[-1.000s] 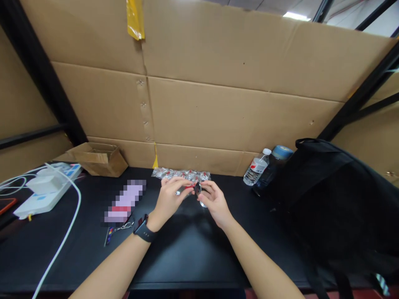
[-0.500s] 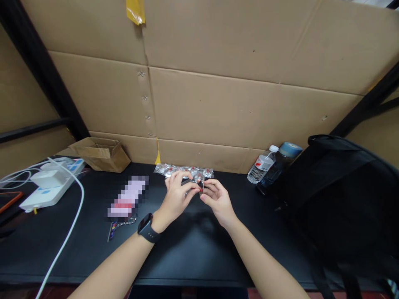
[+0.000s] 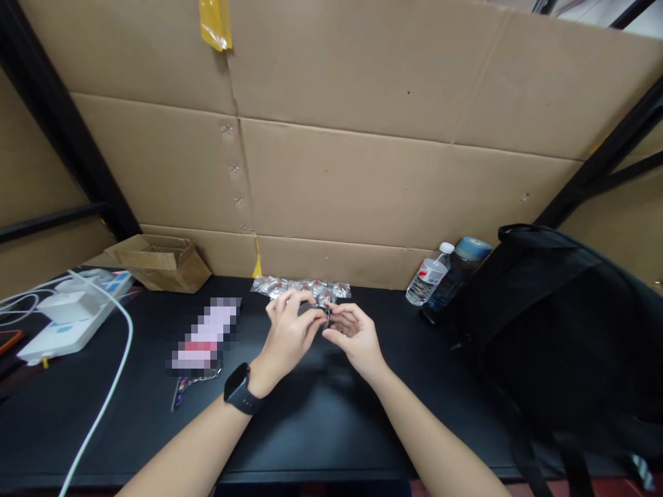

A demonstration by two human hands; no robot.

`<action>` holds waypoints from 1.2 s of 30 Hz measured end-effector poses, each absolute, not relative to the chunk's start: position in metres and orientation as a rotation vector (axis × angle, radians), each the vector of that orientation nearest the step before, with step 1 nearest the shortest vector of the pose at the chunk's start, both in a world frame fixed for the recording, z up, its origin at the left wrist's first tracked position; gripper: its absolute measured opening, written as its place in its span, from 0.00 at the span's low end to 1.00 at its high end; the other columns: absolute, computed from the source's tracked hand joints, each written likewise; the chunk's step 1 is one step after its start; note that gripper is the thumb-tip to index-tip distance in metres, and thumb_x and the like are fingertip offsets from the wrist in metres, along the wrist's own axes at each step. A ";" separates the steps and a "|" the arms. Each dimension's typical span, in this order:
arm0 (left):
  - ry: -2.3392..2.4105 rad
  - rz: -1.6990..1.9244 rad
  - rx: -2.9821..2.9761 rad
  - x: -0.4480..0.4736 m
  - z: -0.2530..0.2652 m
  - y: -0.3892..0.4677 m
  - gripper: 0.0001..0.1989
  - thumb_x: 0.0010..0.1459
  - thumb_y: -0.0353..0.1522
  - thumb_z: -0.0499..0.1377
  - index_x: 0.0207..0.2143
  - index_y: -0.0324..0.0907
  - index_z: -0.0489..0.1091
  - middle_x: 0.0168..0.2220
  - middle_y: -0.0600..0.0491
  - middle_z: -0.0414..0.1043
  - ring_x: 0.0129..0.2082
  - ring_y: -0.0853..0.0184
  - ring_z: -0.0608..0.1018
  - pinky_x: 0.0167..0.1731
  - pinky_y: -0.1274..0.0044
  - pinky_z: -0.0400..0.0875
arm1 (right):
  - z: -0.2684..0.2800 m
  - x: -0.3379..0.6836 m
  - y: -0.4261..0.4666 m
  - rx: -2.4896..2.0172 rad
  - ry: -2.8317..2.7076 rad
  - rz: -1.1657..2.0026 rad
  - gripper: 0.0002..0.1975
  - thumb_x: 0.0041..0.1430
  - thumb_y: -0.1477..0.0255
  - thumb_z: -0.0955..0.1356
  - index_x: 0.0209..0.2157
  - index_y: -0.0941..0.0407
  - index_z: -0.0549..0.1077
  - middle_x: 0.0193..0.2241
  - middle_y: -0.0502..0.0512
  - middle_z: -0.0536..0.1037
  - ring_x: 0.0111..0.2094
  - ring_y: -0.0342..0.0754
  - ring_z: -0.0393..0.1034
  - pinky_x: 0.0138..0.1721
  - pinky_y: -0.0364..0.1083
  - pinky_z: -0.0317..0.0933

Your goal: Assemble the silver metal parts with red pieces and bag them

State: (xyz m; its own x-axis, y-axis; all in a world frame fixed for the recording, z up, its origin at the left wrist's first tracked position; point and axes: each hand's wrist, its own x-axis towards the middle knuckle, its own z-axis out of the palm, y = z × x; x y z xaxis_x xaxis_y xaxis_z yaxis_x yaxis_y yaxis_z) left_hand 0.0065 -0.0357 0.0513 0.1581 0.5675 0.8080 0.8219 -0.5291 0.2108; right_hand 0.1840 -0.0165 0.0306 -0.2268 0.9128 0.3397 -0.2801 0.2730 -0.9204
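My left hand (image 3: 294,330), with a dark watch (image 3: 242,388) on its wrist, pinches a small thin dark disc-like piece (image 3: 327,316) between thumb and fingers. From the other side, my right hand (image 3: 356,339) grips the same piece by its edge, fingers curled and thumb below. What exactly the piece is stays unclear, as the fingers cover much of it. Just behind the hands lies a row of shiny clear packets (image 3: 305,286) holding silvery items with red spots. Both hands are above the black tabletop (image 3: 321,428).
Left are a phone-like item (image 3: 207,335) with blurred screen and a strap, a white power strip (image 3: 72,324) with cables, and an open cardboard box (image 3: 170,266). Right stand a clear water bottle (image 3: 427,277), a blue-lidded bottle (image 3: 469,259) and a black backpack (image 3: 564,331). Cardboard walls (image 3: 331,186) enclose the back.
The piece between my hands has turned, so it shows more edge-on and its red spot is less visible. The view has shifted slightly, moving the scene a little left and down.
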 end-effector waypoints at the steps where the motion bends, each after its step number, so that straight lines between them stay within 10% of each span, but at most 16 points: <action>1: -1.336 -1.283 -2.150 0.007 0.052 -0.037 0.05 0.64 0.31 0.62 0.35 0.47 0.79 0.47 0.46 0.72 0.55 0.52 0.66 0.50 0.61 0.56 | 0.031 0.184 -0.017 -0.668 -1.367 1.242 0.21 0.45 0.71 0.81 0.40 0.53 0.73 0.53 0.59 0.79 0.47 0.53 0.78 0.46 0.49 0.72; 13: -1.291 -1.328 -2.212 0.002 0.053 -0.033 0.05 0.63 0.30 0.62 0.36 0.46 0.78 0.46 0.46 0.72 0.54 0.53 0.66 0.50 0.61 0.57 | 0.028 0.184 -0.016 -0.707 -1.395 1.258 0.20 0.44 0.70 0.81 0.37 0.54 0.74 0.52 0.60 0.80 0.47 0.54 0.79 0.46 0.49 0.72; 21: -1.312 -1.295 -2.230 -0.002 0.059 -0.032 0.06 0.64 0.33 0.62 0.35 0.49 0.80 0.46 0.47 0.72 0.55 0.53 0.66 0.51 0.60 0.56 | 0.036 0.188 -0.016 -0.700 -1.532 1.143 0.11 0.64 0.61 0.70 0.39 0.54 0.79 0.49 0.58 0.77 0.45 0.50 0.76 0.44 0.46 0.71; 36: -1.283 -1.274 -2.283 0.000 0.054 -0.031 0.05 0.64 0.33 0.62 0.35 0.47 0.79 0.46 0.47 0.72 0.54 0.54 0.67 0.53 0.60 0.58 | 0.040 0.190 -0.017 -0.769 -1.757 0.652 0.03 0.62 0.72 0.70 0.34 0.55 0.78 0.38 0.56 0.76 0.33 0.45 0.71 0.33 0.44 0.67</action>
